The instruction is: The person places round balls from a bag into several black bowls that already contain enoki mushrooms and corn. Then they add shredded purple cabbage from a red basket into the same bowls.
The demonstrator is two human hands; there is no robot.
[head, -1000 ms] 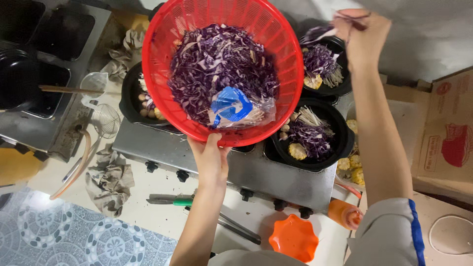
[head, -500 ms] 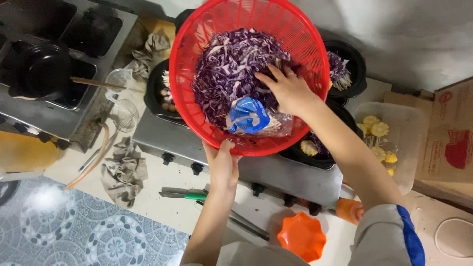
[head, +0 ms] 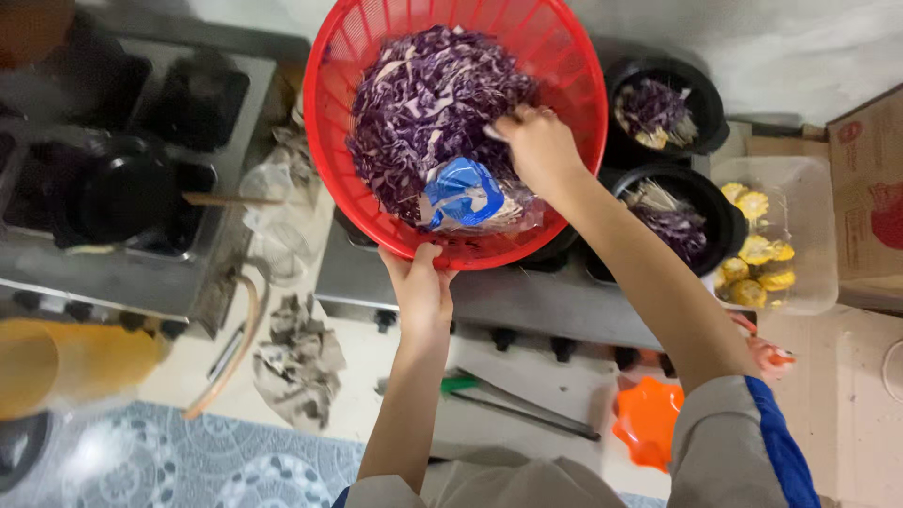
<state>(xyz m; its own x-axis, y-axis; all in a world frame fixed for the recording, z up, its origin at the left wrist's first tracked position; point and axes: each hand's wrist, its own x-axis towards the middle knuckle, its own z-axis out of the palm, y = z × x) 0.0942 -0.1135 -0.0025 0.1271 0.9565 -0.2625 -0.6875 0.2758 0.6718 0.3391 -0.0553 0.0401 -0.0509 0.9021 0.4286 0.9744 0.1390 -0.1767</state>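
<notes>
Red basket [head: 564, 75]: round plastic mesh colander, held up over the stove; it is the landmark for every place below.
Contents: shredded purple cabbage [head: 423, 103] heaped inside the red basket, with white strands mixed in.
Bag: blue and clear plastic bag [head: 463, 193] lying on the cabbage at the near side of the red basket.
Left hand [head: 420, 287]: closed on the near rim of the red basket from below, thumb over the edge, carrying it.
Right hand [head: 536, 146]: inside the red basket, fingers curled into the cabbage at its right side, gripping a pinch of shreds.
Hands together or apart: apart, 1 on the rim and 1 in the heap.
Stove [head: 527, 301]: grey metal stove directly beneath the red basket, dark knobs along its front edge.
Black bowls: 2 in clear view to the right of the red basket, the far bowl [head: 663, 108] and the near bowl [head: 677, 212], each holding some purple cabbage and pale pieces.
Clear container [head: 790, 235]: further right of the red basket, past the bowls, holding yellow corn pieces [head: 757, 249].
Cardboard box [head: 870, 179]: at the far right, beyond the clear container.
Second stove [head: 122, 188]: left of the red basket, with a black pot [head: 118, 193] on it.
Crumpled rag [head: 296, 362]: below and left of the red basket, on the pale tabletop [head: 527, 386].
Orange dish [head: 647, 421]: below and right of the red basket, near the right sleeve.
Green-handled tongs [head: 508, 400]: on the tabletop below the red basket.
</notes>
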